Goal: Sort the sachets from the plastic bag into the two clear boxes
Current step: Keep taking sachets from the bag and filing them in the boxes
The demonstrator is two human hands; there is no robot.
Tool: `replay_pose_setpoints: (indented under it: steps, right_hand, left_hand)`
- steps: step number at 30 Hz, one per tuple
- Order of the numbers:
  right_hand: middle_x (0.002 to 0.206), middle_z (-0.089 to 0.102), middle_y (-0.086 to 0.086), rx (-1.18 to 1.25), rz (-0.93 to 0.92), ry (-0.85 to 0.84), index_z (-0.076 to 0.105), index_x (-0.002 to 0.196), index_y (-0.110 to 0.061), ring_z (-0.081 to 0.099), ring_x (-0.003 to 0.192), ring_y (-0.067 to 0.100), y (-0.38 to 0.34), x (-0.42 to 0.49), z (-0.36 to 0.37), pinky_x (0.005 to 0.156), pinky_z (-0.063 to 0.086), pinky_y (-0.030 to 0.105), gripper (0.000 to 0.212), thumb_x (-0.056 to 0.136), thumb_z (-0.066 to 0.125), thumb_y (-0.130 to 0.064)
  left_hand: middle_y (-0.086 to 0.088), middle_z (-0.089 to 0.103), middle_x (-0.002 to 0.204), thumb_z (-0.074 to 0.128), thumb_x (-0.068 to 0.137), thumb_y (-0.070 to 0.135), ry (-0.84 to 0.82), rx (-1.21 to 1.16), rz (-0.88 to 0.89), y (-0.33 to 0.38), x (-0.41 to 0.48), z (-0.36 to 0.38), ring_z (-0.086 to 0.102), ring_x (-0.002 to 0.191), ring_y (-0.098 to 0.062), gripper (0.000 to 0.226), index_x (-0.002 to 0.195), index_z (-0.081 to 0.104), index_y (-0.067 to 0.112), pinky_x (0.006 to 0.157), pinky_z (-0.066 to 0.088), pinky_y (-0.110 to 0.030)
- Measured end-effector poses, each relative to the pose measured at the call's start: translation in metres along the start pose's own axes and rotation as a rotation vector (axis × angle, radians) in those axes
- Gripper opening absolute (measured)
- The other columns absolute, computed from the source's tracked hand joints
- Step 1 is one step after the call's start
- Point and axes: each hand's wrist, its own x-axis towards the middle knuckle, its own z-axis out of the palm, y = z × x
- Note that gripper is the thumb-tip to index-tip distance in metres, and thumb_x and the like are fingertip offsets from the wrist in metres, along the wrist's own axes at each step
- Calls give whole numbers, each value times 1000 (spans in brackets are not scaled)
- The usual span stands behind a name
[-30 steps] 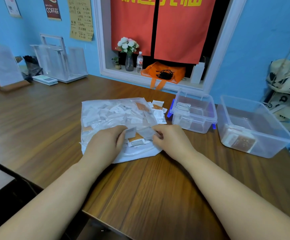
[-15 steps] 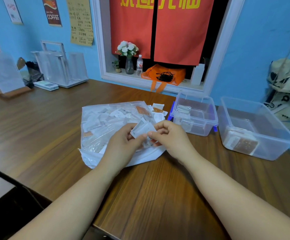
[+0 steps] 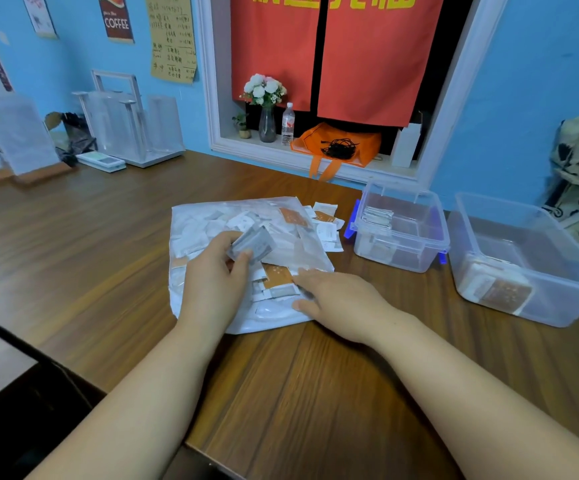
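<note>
A clear plastic bag [image 3: 212, 216] full of white and orange sachets lies flat on the wooden table [image 3: 315, 393]. My left hand [image 3: 212, 285] pinches a small stack of white sachets [image 3: 253, 242] above the bag. My right hand [image 3: 343, 303] rests flat on the bag's near right corner, fingertips at an orange sachet [image 3: 277, 273] and a white one [image 3: 281, 292]. Right of the bag stands a small clear box [image 3: 402, 237] with white sachets inside. Further right is a larger clear box [image 3: 530, 271] holding orange and white sachets.
Several loose sachets [image 3: 326, 223] lie between the bag and the small box. Clear acrylic stands [image 3: 125, 123] and a small device [image 3: 101, 161] sit at the table's far left. A window ledge behind holds a vase, a bottle and an orange bag [image 3: 336, 147].
My right hand let go of the sachets and dropped onto the bag's near corner. The left hand kept the white stack and lifted it slightly toward the bag's middle.
</note>
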Motion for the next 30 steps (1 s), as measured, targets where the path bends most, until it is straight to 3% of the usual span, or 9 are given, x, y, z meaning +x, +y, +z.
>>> replay_pose_setpoints:
  steps: [4, 6, 9, 13, 15, 18, 23, 27, 30]
  right_hand:
    - [139, 51, -5, -35, -94, -36, 45, 137, -31, 48, 124, 17, 4, -6, -4, 99, 41, 33, 39, 99, 38, -39]
    - [132, 56, -13, 147, -122, -28, 52, 132, -34, 51, 118, 6, 4, -8, -8, 97, 41, 24, 36, 96, 48, -36]
    - [126, 61, -12, 363, -38, 155, 59, 124, -34, 54, 111, 2, 10, -8, -11, 95, 42, 22, 34, 90, 58, -36]
    - [115, 62, -8, 149, 78, 107, 63, 112, -26, 54, 109, 16, 9, -3, -2, 84, 46, 34, 46, 79, 61, -58]
    - [116, 57, -8, 101, 88, 92, 58, 120, -25, 49, 112, 16, 0, 2, 2, 85, 44, 33, 57, 77, 61, -62]
    - [124, 52, -6, 237, 103, 139, 50, 132, -27, 43, 118, 13, -7, 8, 4, 96, 40, 32, 65, 75, 71, -50]
    - [90, 58, -12, 581, 140, 211, 62, 98, -31, 51, 76, -2, 5, 5, -5, 63, 36, 8, 31, 74, 78, -21]
    - [87, 66, -3, 838, 173, 255, 66, 85, -28, 59, 69, 5, 12, 3, -17, 67, 48, 18, 19, 74, 78, -18]
    - [86, 65, -1, 990, 203, 401, 65, 84, -28, 59, 58, 5, 11, 1, -28, 62, 54, 22, 14, 81, 71, -15]
  left_hand:
    - [4, 66, 92, 55, 93, 17, -28, -14, -12, 0, -1, -2, 59, 78, -8, 21, 113, 60, 19, 62, 38, -6]
    - [6, 66, 90, 55, 93, 18, -54, -21, -10, 0, -2, -3, 60, 78, -9, 18, 110, 60, 23, 63, 39, -8]
    - [9, 65, 84, 55, 93, 18, -96, -28, 2, 1, -4, -2, 60, 75, -6, 16, 103, 56, 30, 65, 41, -14]
    - [9, 64, 83, 56, 92, 18, -102, -25, 14, 1, -5, -2, 61, 76, -8, 17, 107, 58, 26, 68, 45, -21]
    - [7, 65, 86, 55, 93, 18, -97, -20, 12, 1, -4, -1, 62, 80, -11, 20, 112, 59, 22, 71, 45, -24]
    - [10, 62, 81, 55, 93, 18, -83, -15, 24, 1, -4, -1, 60, 74, -8, 20, 112, 58, 23, 66, 43, -16]
    - [5, 65, 84, 53, 93, 19, -71, -37, 4, 0, -3, -3, 59, 74, -4, 22, 115, 58, 22, 66, 42, -14]
    - [3, 65, 85, 53, 94, 20, -77, -57, -15, 3, -4, -4, 59, 73, -5, 22, 115, 56, 25, 64, 42, -13]
    - [1, 66, 88, 52, 93, 19, -98, -106, -60, 2, -3, -4, 63, 80, -12, 23, 115, 57, 22, 77, 50, -26]
